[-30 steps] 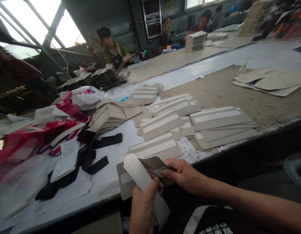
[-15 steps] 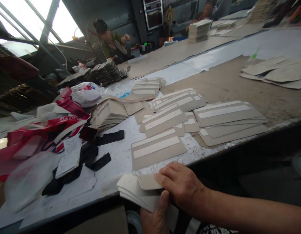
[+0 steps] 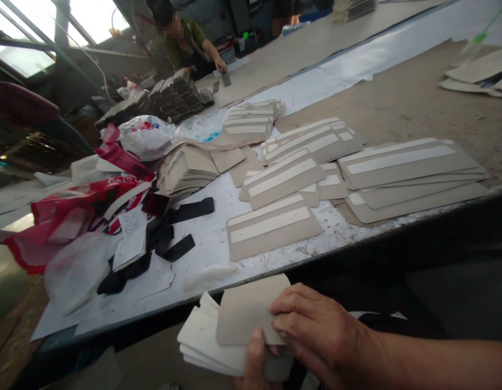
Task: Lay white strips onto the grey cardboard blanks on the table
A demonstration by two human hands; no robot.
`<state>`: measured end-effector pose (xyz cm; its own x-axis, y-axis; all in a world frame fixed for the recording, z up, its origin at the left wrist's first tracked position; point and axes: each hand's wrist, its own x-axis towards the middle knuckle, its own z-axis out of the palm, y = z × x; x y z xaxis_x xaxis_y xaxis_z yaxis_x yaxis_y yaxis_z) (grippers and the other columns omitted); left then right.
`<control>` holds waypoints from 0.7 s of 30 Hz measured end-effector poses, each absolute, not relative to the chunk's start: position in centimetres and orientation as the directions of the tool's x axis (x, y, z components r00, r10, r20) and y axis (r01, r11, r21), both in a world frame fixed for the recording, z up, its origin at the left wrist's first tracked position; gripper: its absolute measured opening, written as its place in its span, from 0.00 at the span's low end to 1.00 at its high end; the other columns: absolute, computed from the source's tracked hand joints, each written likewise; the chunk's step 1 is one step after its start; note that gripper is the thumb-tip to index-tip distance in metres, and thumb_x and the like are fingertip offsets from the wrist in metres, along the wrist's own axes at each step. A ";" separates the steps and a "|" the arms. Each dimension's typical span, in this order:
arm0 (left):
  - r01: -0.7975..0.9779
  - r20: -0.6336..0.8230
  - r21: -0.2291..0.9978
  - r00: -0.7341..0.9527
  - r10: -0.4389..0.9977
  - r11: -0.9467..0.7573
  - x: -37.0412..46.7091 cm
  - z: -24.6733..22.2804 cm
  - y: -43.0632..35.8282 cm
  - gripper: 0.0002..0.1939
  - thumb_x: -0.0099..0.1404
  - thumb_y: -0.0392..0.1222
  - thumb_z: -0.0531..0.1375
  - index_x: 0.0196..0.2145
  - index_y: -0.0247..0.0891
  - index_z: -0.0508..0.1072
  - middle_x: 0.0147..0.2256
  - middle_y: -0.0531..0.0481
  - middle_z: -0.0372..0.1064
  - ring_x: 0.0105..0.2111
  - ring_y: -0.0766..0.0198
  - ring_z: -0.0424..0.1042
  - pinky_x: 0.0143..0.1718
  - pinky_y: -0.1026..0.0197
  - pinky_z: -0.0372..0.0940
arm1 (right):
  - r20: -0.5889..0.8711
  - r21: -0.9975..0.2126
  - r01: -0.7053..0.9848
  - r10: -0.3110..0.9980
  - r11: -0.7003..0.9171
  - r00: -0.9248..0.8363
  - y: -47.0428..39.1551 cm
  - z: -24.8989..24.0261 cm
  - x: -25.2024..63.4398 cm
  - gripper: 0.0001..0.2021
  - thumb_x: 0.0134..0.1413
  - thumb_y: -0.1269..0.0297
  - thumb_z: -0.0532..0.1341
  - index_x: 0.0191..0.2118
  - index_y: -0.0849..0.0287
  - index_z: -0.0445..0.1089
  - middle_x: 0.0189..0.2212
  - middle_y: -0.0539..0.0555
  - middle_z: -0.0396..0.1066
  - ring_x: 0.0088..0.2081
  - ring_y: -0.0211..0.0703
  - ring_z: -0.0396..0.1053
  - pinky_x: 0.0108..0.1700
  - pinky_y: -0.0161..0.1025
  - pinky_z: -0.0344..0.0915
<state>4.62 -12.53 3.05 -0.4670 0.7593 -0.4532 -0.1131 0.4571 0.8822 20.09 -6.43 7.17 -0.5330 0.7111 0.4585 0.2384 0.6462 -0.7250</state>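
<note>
Hands (image 3: 275, 346) pinch a card stack (image 3: 218, 338) below the table edge (image 3: 275, 268), beige panels (image 3: 273, 226) lying beyond.

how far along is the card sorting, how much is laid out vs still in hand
Done: several taped cards lie spread on the table. In hand: the left hand holds a stack of blank cards below the table edge, and the right hand pinches the top card. Left: that stack, plus the fanned pile.

Two bare hands close together, low in view.
Right hand (image 3: 315, 336) lies palm down, fingers pressed flat; left hand (image 3: 254, 363) shows only its thumb, pinching upward.
</note>
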 end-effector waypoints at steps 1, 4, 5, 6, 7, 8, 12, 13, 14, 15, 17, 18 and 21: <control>-0.179 -0.465 0.881 -0.490 0.737 0.437 4.9 3.1 -12.5 0.16 0.54 0.55 0.61 0.20 0.40 0.68 0.19 0.52 0.65 0.25 0.61 0.68 0.34 0.55 0.68 | 0.461 -0.734 0.237 0.723 0.637 -0.514 -6.3 7.1 20.0 0.11 0.53 0.77 0.53 0.40 0.64 0.67 0.37 0.61 0.70 0.40 0.46 0.65 0.43 0.43 0.67; -0.353 -0.487 0.871 -0.533 0.692 0.342 5.9 3.7 -12.2 0.19 0.49 0.55 0.64 0.15 0.40 0.64 0.14 0.55 0.59 0.19 0.65 0.62 0.26 0.59 0.65 | 0.449 -0.745 0.261 0.751 0.614 -0.483 -5.9 6.7 19.8 0.10 0.55 0.77 0.52 0.40 0.63 0.66 0.36 0.59 0.68 0.39 0.45 0.64 0.41 0.43 0.65; -0.383 -0.489 0.867 -0.534 0.690 0.317 6.1 4.1 -12.1 0.20 0.47 0.55 0.66 0.14 0.40 0.64 0.13 0.56 0.58 0.18 0.66 0.61 0.25 0.60 0.63 | 0.439 -0.749 0.269 0.758 0.605 -0.483 -5.8 6.5 19.7 0.09 0.56 0.76 0.52 0.40 0.63 0.66 0.36 0.59 0.68 0.39 0.45 0.63 0.41 0.43 0.65; -0.394 -0.487 0.866 -0.528 0.695 0.307 6.3 4.4 -12.0 0.20 0.45 0.55 0.67 0.14 0.40 0.64 0.13 0.56 0.58 0.18 0.67 0.60 0.23 0.61 0.62 | 0.427 -0.753 0.275 0.763 0.597 -0.485 -5.7 6.4 19.6 0.08 0.57 0.75 0.52 0.40 0.63 0.66 0.36 0.59 0.68 0.39 0.44 0.63 0.41 0.42 0.64; -0.402 -0.486 0.865 -0.528 0.696 0.300 6.4 4.8 -11.9 0.21 0.44 0.55 0.68 0.13 0.40 0.64 0.13 0.56 0.58 0.17 0.67 0.60 0.23 0.62 0.61 | 0.416 -0.757 0.281 0.767 0.590 -0.489 -5.6 6.4 19.5 0.08 0.57 0.75 0.52 0.40 0.63 0.66 0.36 0.59 0.68 0.39 0.44 0.63 0.41 0.42 0.64; -0.400 -0.488 0.865 -0.532 0.693 0.302 6.5 5.0 -11.9 0.21 0.43 0.55 0.69 0.13 0.40 0.64 0.13 0.56 0.58 0.17 0.68 0.60 0.22 0.62 0.61 | 0.406 -0.761 0.285 0.769 0.584 -0.493 -5.5 6.4 19.4 0.08 0.58 0.74 0.52 0.40 0.63 0.66 0.36 0.58 0.67 0.38 0.44 0.63 0.41 0.41 0.64; -0.342 -0.482 0.876 -0.591 0.646 0.341 6.4 5.3 -12.2 0.22 0.42 0.56 0.69 0.12 0.39 0.65 0.12 0.56 0.60 0.17 0.68 0.61 0.24 0.63 0.63 | 0.374 -0.779 0.292 0.786 0.555 -0.493 -5.0 6.6 19.0 0.08 0.59 0.72 0.52 0.39 0.62 0.68 0.33 0.57 0.68 0.37 0.42 0.63 0.39 0.37 0.64; -0.321 -0.468 0.884 -0.614 0.636 0.341 6.4 5.2 -12.3 0.22 0.43 0.56 0.69 0.13 0.39 0.65 0.12 0.56 0.61 0.17 0.68 0.62 0.24 0.63 0.63 | 0.363 -0.787 0.294 0.792 0.543 -0.491 -4.9 6.7 18.9 0.08 0.60 0.72 0.52 0.38 0.62 0.68 0.33 0.56 0.68 0.37 0.42 0.63 0.39 0.36 0.64; -0.297 -0.448 0.894 -0.639 0.626 0.337 6.3 5.0 -12.4 0.20 0.43 0.54 0.69 0.14 0.39 0.66 0.13 0.57 0.62 0.17 0.68 0.62 0.24 0.63 0.63 | 0.349 -0.795 0.294 0.797 0.530 -0.493 -4.8 6.7 18.8 0.08 0.60 0.71 0.52 0.38 0.61 0.69 0.33 0.56 0.68 0.37 0.41 0.63 0.39 0.36 0.64; -0.268 -0.423 0.905 -0.665 0.615 0.332 6.2 4.8 -12.5 0.18 0.44 0.52 0.69 0.16 0.39 0.67 0.14 0.57 0.63 0.18 0.68 0.63 0.25 0.63 0.64 | 0.332 -0.804 0.296 0.803 0.515 -0.495 -4.7 6.8 18.8 0.08 0.59 0.71 0.53 0.38 0.61 0.69 0.33 0.56 0.68 0.37 0.41 0.64 0.39 0.36 0.64; -0.201 -0.371 0.922 -0.710 0.599 0.332 5.9 4.5 -12.7 0.13 0.45 0.47 0.68 0.21 0.39 0.69 0.16 0.57 0.65 0.19 0.67 0.64 0.27 0.62 0.65 | 0.302 -0.821 0.293 0.809 0.490 -0.505 -4.6 6.8 18.7 0.08 0.59 0.71 0.53 0.38 0.60 0.70 0.34 0.56 0.69 0.37 0.41 0.64 0.40 0.35 0.64; -0.169 -0.351 0.925 -0.724 0.594 0.340 5.7 4.3 -12.8 0.11 0.46 0.45 0.68 0.23 0.39 0.70 0.17 0.57 0.66 0.21 0.65 0.65 0.29 0.61 0.66 | 0.292 -0.827 0.290 0.809 0.481 -0.509 -4.5 6.9 18.6 0.08 0.59 0.71 0.54 0.38 0.60 0.70 0.34 0.55 0.69 0.37 0.40 0.64 0.40 0.35 0.65; -0.052 -0.300 0.920 -0.730 0.614 0.389 4.9 4.1 -13.0 0.09 0.48 0.43 0.66 0.24 0.39 0.71 0.20 0.54 0.68 0.26 0.59 0.69 0.34 0.58 0.67 | 0.270 -0.838 0.283 0.806 0.466 -0.527 -4.4 7.0 18.5 0.08 0.59 0.70 0.54 0.37 0.60 0.71 0.34 0.55 0.68 0.37 0.40 0.65 0.39 0.34 0.65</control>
